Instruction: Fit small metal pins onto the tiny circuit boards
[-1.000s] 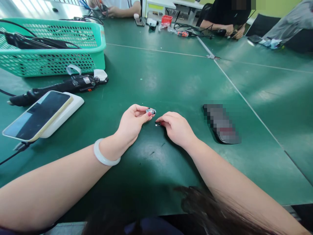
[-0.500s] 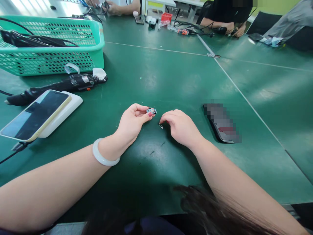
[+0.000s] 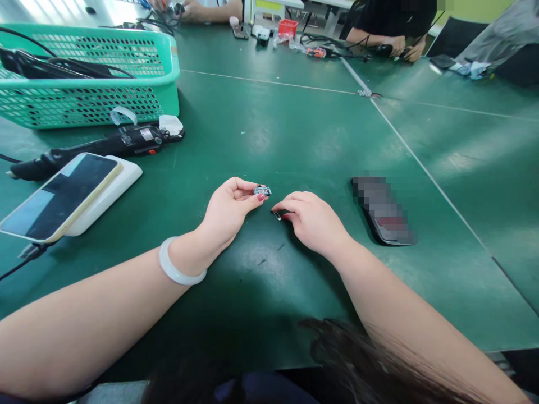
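My left hand (image 3: 227, 210) pinches a small silvery part (image 3: 261, 191) between thumb and fingers, a little above the green table (image 3: 269, 134). To its right, my right hand (image 3: 314, 221) is low over the table, its thumb and index finger apart. A tiny metal-edged piece (image 3: 277, 215) lies between those fingertips, by the index finger; the thumb does not visibly close on it. The other fingers of my right hand are curled and partly hidden.
A green basket (image 3: 168, 84) with black items stands at the upper left. Near it lie a black tool (image 3: 126, 143) and a phone (image 3: 63, 196) on a white block (image 3: 126, 174). A dark phone-like object (image 3: 383, 213) lies right. Two people's hands work at the far side.
The thumb of my right hand now shows apart from the index finger, which has reached slightly left over the tiny piece. My left hand holds the silvery part almost unmoved.
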Available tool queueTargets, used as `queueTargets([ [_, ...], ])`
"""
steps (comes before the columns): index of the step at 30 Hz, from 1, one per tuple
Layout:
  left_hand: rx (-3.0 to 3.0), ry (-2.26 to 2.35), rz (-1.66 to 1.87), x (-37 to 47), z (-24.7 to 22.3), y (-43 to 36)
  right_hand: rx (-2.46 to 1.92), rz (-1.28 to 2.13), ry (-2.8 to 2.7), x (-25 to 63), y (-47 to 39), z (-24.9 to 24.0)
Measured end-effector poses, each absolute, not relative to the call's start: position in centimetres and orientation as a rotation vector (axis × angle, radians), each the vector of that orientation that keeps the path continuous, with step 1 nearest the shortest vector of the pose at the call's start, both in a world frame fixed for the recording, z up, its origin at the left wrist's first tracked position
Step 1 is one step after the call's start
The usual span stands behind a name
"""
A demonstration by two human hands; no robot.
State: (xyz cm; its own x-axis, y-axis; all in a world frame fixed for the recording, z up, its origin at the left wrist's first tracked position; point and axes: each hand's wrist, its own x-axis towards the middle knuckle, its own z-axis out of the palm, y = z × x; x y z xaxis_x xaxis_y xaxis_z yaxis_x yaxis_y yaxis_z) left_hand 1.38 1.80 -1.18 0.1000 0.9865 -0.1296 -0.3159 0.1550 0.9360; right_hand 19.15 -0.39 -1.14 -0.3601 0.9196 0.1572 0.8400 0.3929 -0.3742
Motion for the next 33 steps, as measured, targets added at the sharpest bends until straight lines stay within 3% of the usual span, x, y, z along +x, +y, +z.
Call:
queueTargets([
  [15, 0.952, 0.990, 1.163, 1.3, -1.4, 1.8, -1.609, 0.301, -2.319, 18.8, -0.4, -0.8],
  [24, 1.036, 1.000, 1.054, 1.5, -1.1, 1.4, -1.421, 0.014, -2.005, 19.0, -0.8, 0.0],
  [33, 1.174, 1.027, 0.953, 1.6, -0.8, 1.2, -1.383, 0.038, -2.029, 18.0, -0.7, -0.3],
])
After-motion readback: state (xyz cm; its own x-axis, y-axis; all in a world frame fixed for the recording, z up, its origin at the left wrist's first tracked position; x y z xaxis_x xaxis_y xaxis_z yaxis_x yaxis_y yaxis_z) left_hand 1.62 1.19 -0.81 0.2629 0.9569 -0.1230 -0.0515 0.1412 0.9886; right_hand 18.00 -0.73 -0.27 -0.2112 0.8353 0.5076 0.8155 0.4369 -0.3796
